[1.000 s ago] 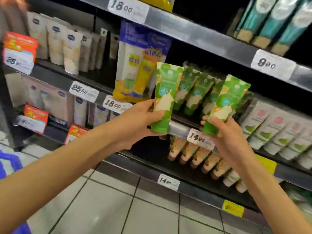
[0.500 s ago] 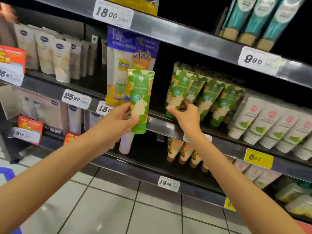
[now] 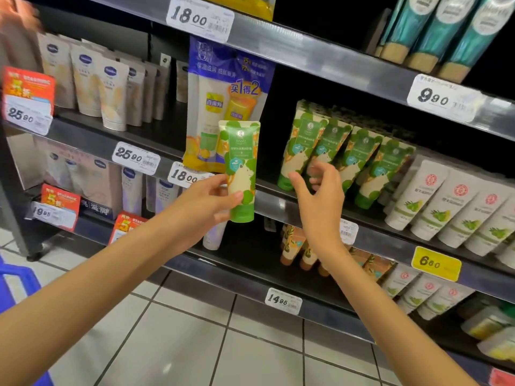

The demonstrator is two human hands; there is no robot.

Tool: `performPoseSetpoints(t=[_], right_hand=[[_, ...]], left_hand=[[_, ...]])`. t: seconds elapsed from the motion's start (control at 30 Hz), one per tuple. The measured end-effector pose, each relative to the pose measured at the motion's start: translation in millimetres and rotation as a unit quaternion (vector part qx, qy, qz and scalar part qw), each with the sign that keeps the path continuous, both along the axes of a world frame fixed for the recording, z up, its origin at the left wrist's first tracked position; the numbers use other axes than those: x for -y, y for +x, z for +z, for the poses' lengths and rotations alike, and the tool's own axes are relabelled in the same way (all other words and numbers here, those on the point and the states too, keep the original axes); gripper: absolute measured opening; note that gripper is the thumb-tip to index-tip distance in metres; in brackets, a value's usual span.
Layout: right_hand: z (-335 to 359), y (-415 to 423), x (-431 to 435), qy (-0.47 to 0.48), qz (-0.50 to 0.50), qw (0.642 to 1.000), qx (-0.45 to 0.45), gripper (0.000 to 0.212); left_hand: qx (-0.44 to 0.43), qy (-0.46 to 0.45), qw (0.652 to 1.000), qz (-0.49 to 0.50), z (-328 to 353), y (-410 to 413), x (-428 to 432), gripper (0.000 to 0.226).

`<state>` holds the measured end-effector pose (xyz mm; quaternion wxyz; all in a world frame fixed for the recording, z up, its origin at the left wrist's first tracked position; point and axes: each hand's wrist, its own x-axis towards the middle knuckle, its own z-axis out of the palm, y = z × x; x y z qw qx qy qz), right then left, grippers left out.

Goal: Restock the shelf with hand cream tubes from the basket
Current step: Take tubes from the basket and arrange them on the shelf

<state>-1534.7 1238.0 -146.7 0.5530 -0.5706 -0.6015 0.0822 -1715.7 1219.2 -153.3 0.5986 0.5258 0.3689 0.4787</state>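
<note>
My left hand (image 3: 207,199) grips a green and cream hand cream tube (image 3: 242,168), held upright with its cap down in front of the middle shelf (image 3: 267,201). On that shelf leans a row of matching green tubes (image 3: 345,154). My right hand (image 3: 320,190) hovers just in front of the leftmost tube of the row, fingers loosely spread and holding nothing. A blue basket (image 3: 14,280) shows only as an edge at the far left, low down.
A blue and yellow promo pack (image 3: 223,96) hangs behind the held tube. White tubes (image 3: 451,207) fill the shelf to the right, beige tubes (image 3: 94,82) to the left, teal tubes (image 3: 434,26) above. Orange tubes (image 3: 295,246) lie on the lower shelf. Tiled floor (image 3: 195,344) below.
My right hand set its green tube into the shelf row, let go and has drawn back slightly. My left hand has kept its tube and shifted little.
</note>
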Motion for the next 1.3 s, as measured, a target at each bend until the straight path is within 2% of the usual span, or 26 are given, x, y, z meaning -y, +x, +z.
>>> performPoseSetpoints(t=[0.07,0.13,0.2,0.3,0.43,0.57,0.7,0.93,1.1,1.2,1.3], right_hand=[[-3.7,-11.6,23.3,0.007,0.095,0.995,0.020,0.042],[-8.1,-22.8,40.0,-0.043,0.177,0.982,0.045,0.044],[-9.0,-27.3,45.5,-0.063,0.198,0.977,0.042,0.040],[-6.5,-22.0,46.5,-0.071,0.198,0.978,0.007,0.039],[-2.2,-1.2,43.7,-0.049,0.164,0.985,0.012,0.032],[11.6,34.5,22.1,-0.028,0.043,0.998,-0.024,0.029],[15.0,55.6,-5.3,-0.064,-0.032,0.997,-0.003,0.036],[-0.9,56.5,-27.7,-0.075,-0.059,0.995,0.040,0.041],[0.8,55.3,-24.7,-0.106,-0.060,0.991,0.054,0.046],[1.4,48.3,1.0,-0.038,-0.085,0.994,0.057,0.046],[-0.4,17.4,33.0,0.003,0.002,0.997,0.083,0.043]], left_hand=[[0.029,-0.001,0.999,-0.023,2.7,2.1,1.4,0.038],[0.046,0.004,0.998,-0.047,5.9,8.3,4.5,0.036],[0.045,0.011,0.997,-0.057,7.9,16.4,7.5,0.037],[-0.006,0.045,0.998,-0.053,10.7,26.1,8.2,0.038],[-0.054,0.066,0.994,-0.062,15.5,30.4,5.1,0.034],[-0.120,0.076,0.989,-0.030,13.6,31.6,-1.6,0.028],[-0.144,0.056,0.988,-0.027,6.4,28.9,-2.3,0.027],[-0.133,0.024,0.990,-0.027,1.9,15.4,-6.1,0.021],[-0.143,0.007,0.989,-0.018,-1.3,18.9,-6.1,0.026],[-0.184,0.033,0.982,-0.002,-1.4,15.9,-0.3,0.033],[-0.217,0.070,0.973,0.025,3.1,-9.2,9.5,0.031]])
